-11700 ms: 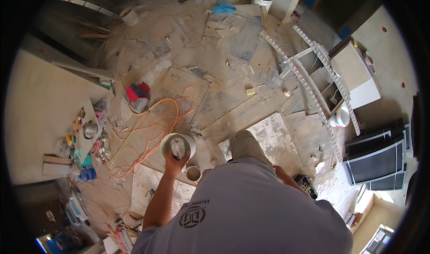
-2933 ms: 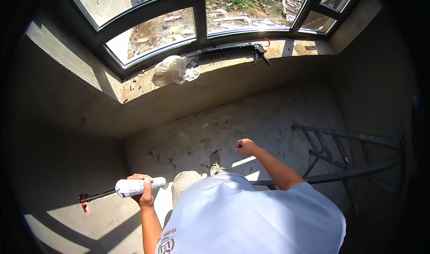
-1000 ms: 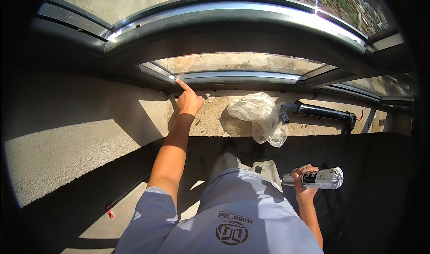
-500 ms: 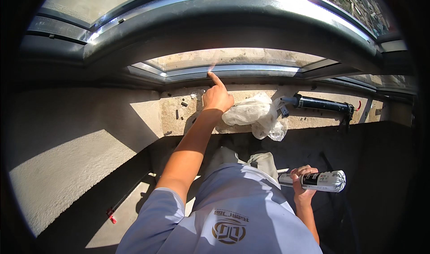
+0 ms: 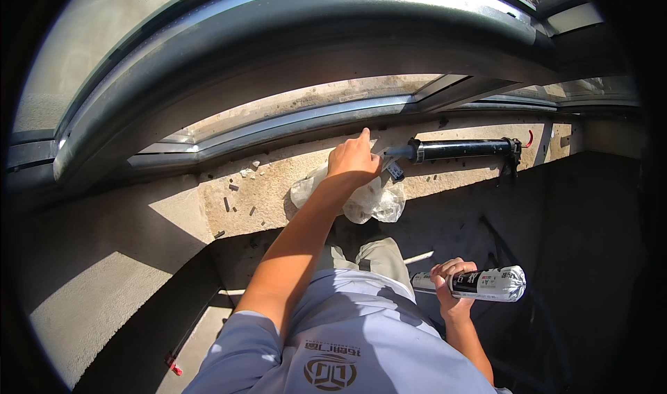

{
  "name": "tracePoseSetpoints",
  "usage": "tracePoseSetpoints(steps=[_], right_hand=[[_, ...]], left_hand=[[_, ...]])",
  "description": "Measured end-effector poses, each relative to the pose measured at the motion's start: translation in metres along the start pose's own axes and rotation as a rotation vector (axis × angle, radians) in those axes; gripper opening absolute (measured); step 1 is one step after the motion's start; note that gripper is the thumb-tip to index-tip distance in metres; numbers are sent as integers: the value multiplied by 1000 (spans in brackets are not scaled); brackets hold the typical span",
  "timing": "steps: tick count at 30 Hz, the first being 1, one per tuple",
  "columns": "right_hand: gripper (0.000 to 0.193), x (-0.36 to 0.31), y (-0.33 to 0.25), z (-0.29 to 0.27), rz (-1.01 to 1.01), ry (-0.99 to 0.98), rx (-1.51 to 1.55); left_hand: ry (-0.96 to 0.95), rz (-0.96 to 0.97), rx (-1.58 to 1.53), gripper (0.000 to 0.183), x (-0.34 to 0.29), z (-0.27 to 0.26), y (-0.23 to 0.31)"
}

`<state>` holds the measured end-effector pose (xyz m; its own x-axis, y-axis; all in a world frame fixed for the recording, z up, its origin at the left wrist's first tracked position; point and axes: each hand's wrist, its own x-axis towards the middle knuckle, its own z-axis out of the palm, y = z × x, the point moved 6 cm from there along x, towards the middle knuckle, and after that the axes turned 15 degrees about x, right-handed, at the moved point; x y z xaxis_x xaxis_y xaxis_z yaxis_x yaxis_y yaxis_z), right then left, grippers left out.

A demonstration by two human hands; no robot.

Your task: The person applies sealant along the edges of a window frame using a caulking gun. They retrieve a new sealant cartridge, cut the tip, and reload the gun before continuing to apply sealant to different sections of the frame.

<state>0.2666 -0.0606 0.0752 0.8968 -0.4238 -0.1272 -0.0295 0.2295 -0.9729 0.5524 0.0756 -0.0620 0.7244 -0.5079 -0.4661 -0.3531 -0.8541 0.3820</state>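
My left hand (image 5: pixel 354 163) reaches over the sunlit sill, its index finger stretched toward the lower edge of the dark window frame (image 5: pixel 306 131) and the other fingers curled with nothing visible in them. Beneath that hand and forearm lies a crumpled clear plastic bag (image 5: pixel 375 201). Just right of the hand, a black caulking gun (image 5: pixel 465 149) rests on the sill, nozzle pointing left, with a red hook at its rear end. Low on the right, my right hand (image 5: pixel 455 290) is wrapped round a white and black foil sausage pack of sealant (image 5: pixel 497 283), held roughly level.
Small dark scraps (image 5: pixel 226 204) and pale crumbs lie on the left of the concrete sill (image 5: pixel 271 199). A thick curved grey window rail (image 5: pixel 292 43) arches across the top. Rough plaster wall (image 5: pixel 104 304) stands at the left. A small red item (image 5: pixel 174 367) lies low on the left.
My left hand has moved right along the window frame, from left of the plastic bag to over it, close to the gun's nozzle. The view has swung right. My right hand keeps its hold.
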Motion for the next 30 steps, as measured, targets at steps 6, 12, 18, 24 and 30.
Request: tracePoseSetpoints(steps=[6, 12, 18, 24, 30], right_hand=[[34, 10, -7, -36, -10, 45, 23], [39, 26, -21, -79, -30, 1, 86], [35, 45, -44, -124, -99, -16, 35], [36, 54, -39, -162, -79, 5, 77], [37, 59, -32, -184, -9, 16, 121]], left_hand=[[231, -561, -21, 104, -29, -28, -60], [65, -412, -40, 115, 33, 11, 26], [282, -333, -96, 86, 27, -5, 60], [199, -526, 45, 101, 50, 11, 73], [198, -92, 34, 91, 73, 39, 119]])
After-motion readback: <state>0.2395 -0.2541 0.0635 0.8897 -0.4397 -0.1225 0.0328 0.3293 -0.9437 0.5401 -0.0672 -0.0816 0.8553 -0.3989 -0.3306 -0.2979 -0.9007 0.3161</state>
